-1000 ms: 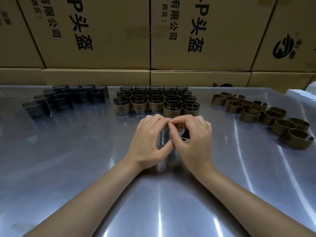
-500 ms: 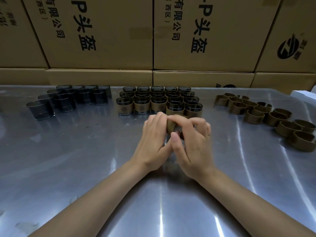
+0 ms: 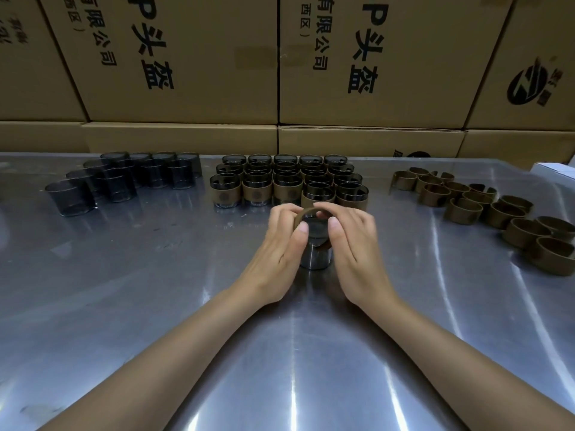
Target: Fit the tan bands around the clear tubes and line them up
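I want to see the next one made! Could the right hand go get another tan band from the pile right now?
Probably not yet. The right hand and left hand both pinch a tan band over the tube. The loose bands lie unblocked to its right, once it lets go.

Band (image 3: 306,212) half behind hands (image 3: 314,244)

A shiny brushed-metal table (image 3: 130,306) with streaky light reflections fills the foreground. Behind its far edge stands a wall of stacked brown cardboard cartons (image 3: 199,63) printed with black Chinese characters, one bearing a round black logo (image 3: 527,85). A white box corner (image 3: 557,170) shows at the right edge
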Available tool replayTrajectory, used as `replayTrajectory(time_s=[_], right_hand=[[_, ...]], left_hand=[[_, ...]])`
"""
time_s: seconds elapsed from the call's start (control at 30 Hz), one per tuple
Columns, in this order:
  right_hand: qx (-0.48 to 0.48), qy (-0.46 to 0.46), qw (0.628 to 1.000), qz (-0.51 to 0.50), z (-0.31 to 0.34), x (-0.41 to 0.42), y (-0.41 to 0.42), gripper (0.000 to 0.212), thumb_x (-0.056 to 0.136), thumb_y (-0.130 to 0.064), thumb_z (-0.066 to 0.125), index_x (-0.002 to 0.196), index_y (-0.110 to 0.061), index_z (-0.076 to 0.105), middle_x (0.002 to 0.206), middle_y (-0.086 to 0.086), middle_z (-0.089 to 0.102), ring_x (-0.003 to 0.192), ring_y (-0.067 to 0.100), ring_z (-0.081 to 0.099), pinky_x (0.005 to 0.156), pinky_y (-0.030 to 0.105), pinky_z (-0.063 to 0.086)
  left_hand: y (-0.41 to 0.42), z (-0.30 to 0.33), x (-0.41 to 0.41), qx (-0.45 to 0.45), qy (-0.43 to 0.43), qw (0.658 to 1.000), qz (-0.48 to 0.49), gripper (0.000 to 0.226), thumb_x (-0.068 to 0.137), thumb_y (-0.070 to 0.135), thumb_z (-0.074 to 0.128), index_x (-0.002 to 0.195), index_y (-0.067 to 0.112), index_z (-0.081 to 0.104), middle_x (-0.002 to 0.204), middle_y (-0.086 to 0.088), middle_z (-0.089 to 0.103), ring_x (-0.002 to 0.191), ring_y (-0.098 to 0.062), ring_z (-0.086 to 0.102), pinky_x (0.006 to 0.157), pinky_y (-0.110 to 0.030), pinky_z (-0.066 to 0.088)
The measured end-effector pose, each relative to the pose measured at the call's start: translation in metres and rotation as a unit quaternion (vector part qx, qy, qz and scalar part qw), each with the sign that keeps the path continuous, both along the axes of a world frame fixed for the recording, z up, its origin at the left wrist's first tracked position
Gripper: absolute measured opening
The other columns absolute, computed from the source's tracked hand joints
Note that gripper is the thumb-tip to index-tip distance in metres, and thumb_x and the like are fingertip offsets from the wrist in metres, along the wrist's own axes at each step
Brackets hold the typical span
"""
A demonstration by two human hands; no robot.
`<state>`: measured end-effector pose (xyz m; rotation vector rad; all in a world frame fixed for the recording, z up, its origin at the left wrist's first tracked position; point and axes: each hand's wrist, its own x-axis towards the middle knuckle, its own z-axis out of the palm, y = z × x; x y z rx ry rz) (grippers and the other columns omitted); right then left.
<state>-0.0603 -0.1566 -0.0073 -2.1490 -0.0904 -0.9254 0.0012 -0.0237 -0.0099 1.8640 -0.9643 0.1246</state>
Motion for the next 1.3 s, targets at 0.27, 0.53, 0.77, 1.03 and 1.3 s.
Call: replayTrajectory(time_s=[0.27, 0.53, 0.77, 1.03, 1.3], right_hand=[[0.104, 0.079, 0.990, 0.053, -0.002, 0.004, -0.004, 0.032, 0.105, -0.035, 0.029, 0.123, -0.030, 0.055, 0.110, -0.019, 0.064, 0.109, 0.001, 0.057, 0.098, 0.039, 0.045], [0.066, 0.250, 0.963, 0.077, -0.003, 0.007, -0.012, 0.094, 0.075, -0.084, 0.025, 0.153, -0.035, 0.005, 0.155, -0.013, 0.030, 0.142, 0.009, 0.029, 0.116, 0.035, 0.024], [0.087, 0.257, 0.960, 0.070, 0.000, 0.005, -0.010, 0.097, 0.068, -0.089, 0.018, 0.146, -0.033, 0.023, 0.120, -0.024, 0.040, 0.130, 0.013, 0.041, 0.105, 0.034, 0.032], [0.219, 0.193, 0.948, 0.125, 0.005, 0.004, -0.005, 0.074, 0.081, -0.069, 0.035, 0.140, -0.025, 0.031, 0.139, -0.009, 0.042, 0.130, 0.004, 0.042, 0.113, 0.039, 0.033], [0.285, 0.169, 0.936, 0.122, 0.006, 0.003, -0.003, 0.052, 0.092, -0.055, 0.042, 0.137, -0.028, 0.041, 0.132, -0.007, 0.056, 0.124, 0.013, 0.054, 0.109, 0.047, 0.039]], left_hand=[[0.000, 0.003, 0.003, 0.032, 0.122, 0.992, -0.021, 0.053, 0.098, 0.054, 0.024, 0.143, 0.026, 0.020, 0.128, 0.031, 0.038, 0.108, 0.033, 0.034, 0.089, 0.005, 0.027], [0.002, 0.005, 0.003, -0.004, 0.147, 0.987, -0.057, 0.063, 0.094, 0.056, 0.022, 0.146, 0.024, 0.038, 0.144, 0.012, 0.046, 0.135, 0.004, 0.037, 0.117, -0.035, 0.028], [0.000, 0.006, 0.003, 0.041, 0.175, 0.982, -0.050, 0.076, 0.089, 0.067, 0.012, 0.150, 0.027, 0.033, 0.153, 0.011, 0.036, 0.141, 0.001, 0.027, 0.121, -0.035, 0.019], [-0.009, 0.015, -0.014, -0.088, 0.219, 0.968, -0.082, 0.041, 0.091, 0.062, 0.024, 0.110, 0.059, 0.060, 0.120, 0.021, 0.065, 0.122, 0.000, 0.055, 0.106, -0.022, 0.042], [-0.005, 0.017, -0.010, -0.137, 0.272, 0.950, -0.074, 0.040, 0.102, 0.049, 0.031, 0.093, 0.054, 0.069, 0.103, 0.015, 0.073, 0.101, -0.006, 0.068, 0.078, -0.014, 0.053]])
